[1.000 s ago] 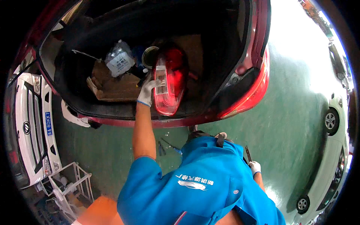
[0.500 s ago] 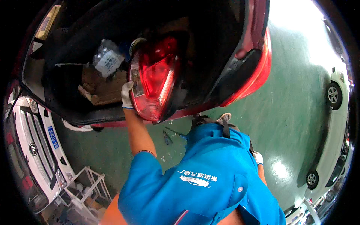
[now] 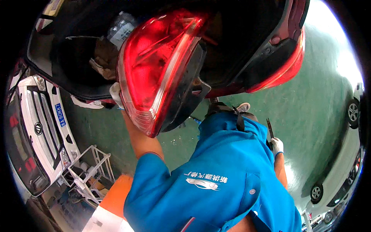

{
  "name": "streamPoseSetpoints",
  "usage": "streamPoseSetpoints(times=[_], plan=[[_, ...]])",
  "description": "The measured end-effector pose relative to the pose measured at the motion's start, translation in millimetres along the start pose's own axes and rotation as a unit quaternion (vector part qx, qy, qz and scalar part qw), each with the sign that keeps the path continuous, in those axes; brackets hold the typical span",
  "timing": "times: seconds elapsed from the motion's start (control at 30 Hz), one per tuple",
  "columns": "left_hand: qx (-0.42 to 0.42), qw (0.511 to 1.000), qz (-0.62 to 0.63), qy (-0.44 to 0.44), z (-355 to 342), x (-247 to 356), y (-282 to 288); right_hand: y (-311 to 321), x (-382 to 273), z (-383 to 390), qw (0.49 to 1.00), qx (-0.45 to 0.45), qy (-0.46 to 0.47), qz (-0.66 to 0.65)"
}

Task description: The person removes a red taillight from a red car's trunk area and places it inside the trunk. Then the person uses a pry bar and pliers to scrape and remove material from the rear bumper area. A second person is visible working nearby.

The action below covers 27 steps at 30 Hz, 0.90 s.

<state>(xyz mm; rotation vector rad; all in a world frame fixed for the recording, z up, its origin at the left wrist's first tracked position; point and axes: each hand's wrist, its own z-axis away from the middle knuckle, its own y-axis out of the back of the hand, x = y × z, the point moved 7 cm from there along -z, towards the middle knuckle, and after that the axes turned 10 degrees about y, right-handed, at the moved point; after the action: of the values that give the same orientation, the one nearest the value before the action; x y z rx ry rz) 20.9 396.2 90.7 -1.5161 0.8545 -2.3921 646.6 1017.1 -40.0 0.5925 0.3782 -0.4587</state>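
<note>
Head view: over the near edge of the car trunk (image 3: 73, 87), the left hand (image 3: 116, 95) grips the tail-light assembly (image 3: 154, 73) by its rim, probably to steady it; nearer the wearer than the trunk, the right hand (image 3: 276, 145) has its fingers closed around a slim dark hand tool (image 3: 269, 127), perhaps clear of the lens.

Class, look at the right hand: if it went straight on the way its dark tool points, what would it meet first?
Most likely the red tail lamp fitted to the car, the dark tool touching it first; depth is unclear, so the right hand might pass below it.
</note>
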Motion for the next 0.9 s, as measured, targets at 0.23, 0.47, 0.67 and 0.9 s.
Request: streamPoseSetpoints(times=[0.23,0.47,0.67,0.9], plan=[[0.009,1.000,0.015,-0.022,4,-2,18,-9,-11,6,1.000,0.006,-0.012,-0.015],[-0.034,0.997,-0.026,-0.060,5,6,52,-12,3,8,0.992,-0.044,0.050,0.110],[-0.062,0.986,0.133,0.082,13,-4,-96,-4,42,1,0.970,-0.060,0.138,0.193],[-0.043,0.992,0.092,0.075,8,0,-88,-14,22,22,0.970,-0.033,0.117,0.212]])
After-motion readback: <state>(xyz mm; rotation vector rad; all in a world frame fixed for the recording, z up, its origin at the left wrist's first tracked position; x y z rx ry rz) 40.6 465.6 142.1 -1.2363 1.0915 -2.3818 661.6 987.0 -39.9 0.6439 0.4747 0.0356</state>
